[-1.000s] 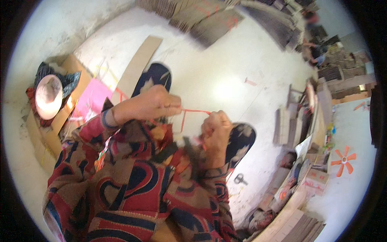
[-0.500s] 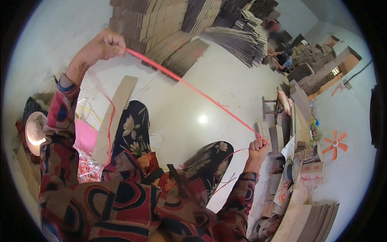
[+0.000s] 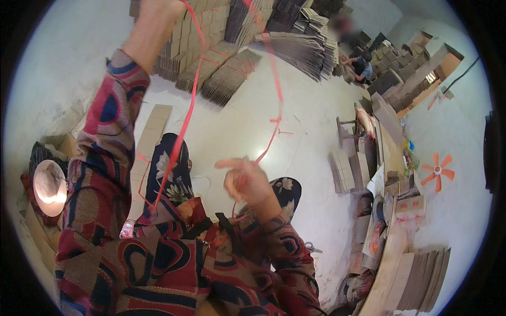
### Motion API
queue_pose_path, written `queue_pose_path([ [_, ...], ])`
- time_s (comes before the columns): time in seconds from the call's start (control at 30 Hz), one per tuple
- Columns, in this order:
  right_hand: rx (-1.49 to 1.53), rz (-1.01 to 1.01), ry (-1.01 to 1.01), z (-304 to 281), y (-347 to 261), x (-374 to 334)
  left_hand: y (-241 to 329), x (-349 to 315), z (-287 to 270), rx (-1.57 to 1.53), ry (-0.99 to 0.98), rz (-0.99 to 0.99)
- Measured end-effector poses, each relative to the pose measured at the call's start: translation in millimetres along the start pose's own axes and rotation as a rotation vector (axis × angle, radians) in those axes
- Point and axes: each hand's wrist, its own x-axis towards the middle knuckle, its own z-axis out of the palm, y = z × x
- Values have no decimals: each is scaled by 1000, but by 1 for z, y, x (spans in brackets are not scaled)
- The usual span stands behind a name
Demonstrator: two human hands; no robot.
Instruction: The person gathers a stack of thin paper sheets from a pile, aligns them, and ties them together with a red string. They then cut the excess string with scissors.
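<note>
My left hand (image 3: 162, 15) is raised at the top edge, which cuts off its fingers. From beside it a red plastic strip (image 3: 191, 100) hangs down in a long curve to my lap. Another length of this strip runs from the top edge down to my right hand (image 3: 249, 181). That hand is in front of my knees, slightly blurred, with its fingers curled round the strip and the index finger pointing left. A small knot with short loose ends shows on the right-hand length.
Bundled stacks of grey cardboard pieces (image 3: 213, 73) stand at the back. A long cardboard strip (image 3: 153, 124) lies beside my left knee. A pale hat (image 3: 50, 187) is at the left, scissors (image 3: 313, 247) at the right. Another person (image 3: 361, 68) sits far back.
My left hand has risen to the top edge, and my right hand has come inward from the far right to my knees. The strip, taut between them before, now hangs in slack lengths.
</note>
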Motion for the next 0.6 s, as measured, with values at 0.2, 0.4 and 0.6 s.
queue_pose_path([
  [0.2, 94, -353, 479, 28, -35, 41, -90, -93, 113, -194, 52, -308],
  [0.4, 122, -116, -384, 37, -6, 9, -46, -6, 51, 205, 74, -31],
  [0.6, -995, 250, 398, -34, -80, -90, 84, 82, -134, 348, 159, 142],
])
